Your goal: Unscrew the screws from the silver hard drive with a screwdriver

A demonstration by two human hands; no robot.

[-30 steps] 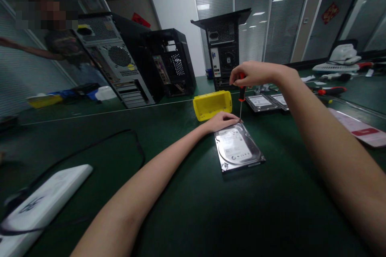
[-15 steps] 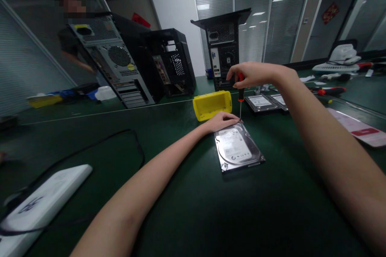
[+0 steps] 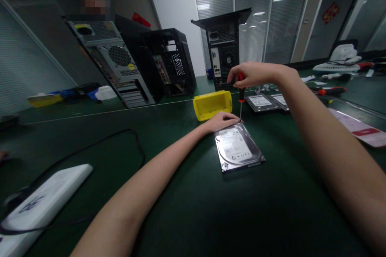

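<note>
A silver hard drive with a white label lies flat on the green table in front of me. My left hand is curled over its far edge and holds it, the thumb and fingertips close to the far right corner. Upright above that corner stands a screwdriver with a red and black handle, its tip down at the drive. The handle is in the grip of my right hand; some of those fingers are hidden.
Behind the drive is a yellow open bin. Two more hard drives lie to the right. Several computer cases stand along the back. At left is a white power strip with a black cable; a person is behind the cases.
The person in the background has shifted right behind the computer cases. My hands, the screwdriver and the hard drive are in nearly the same places.
</note>
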